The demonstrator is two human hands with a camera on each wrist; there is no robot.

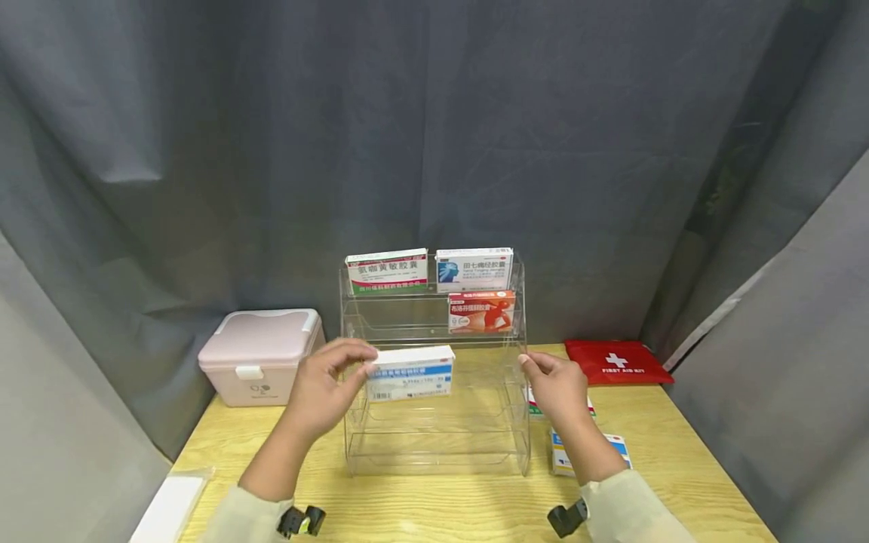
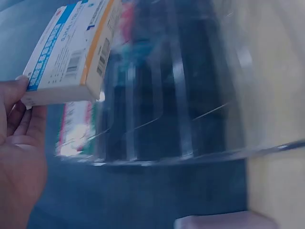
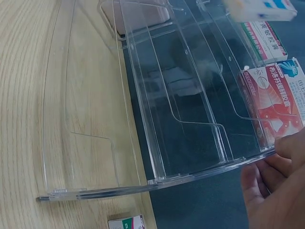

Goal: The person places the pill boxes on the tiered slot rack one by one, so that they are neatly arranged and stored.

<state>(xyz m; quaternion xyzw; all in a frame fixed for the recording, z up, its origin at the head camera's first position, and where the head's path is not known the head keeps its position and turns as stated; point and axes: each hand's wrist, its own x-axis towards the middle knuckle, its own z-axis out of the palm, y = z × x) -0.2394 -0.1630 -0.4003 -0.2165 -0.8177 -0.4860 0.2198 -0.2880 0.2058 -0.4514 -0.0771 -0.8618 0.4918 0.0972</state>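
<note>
My left hand pinches one end of a white medicine box with a blue stripe. This box hangs in front of the tiered clear acrylic rack; an orange edge shows on it in the left wrist view. With thumb and fingers, my right hand grips the rack's right side edge. On the top tier stand a white box with red and green bands and a white and blue box. Below them, at the right of the second tier, sits an orange-red box.
A pink lidded case stands left of the rack. To the right lie a red first aid pouch, a blue and yellow box and a partly hidden green-edged box. A white flat object lies at the table's left front.
</note>
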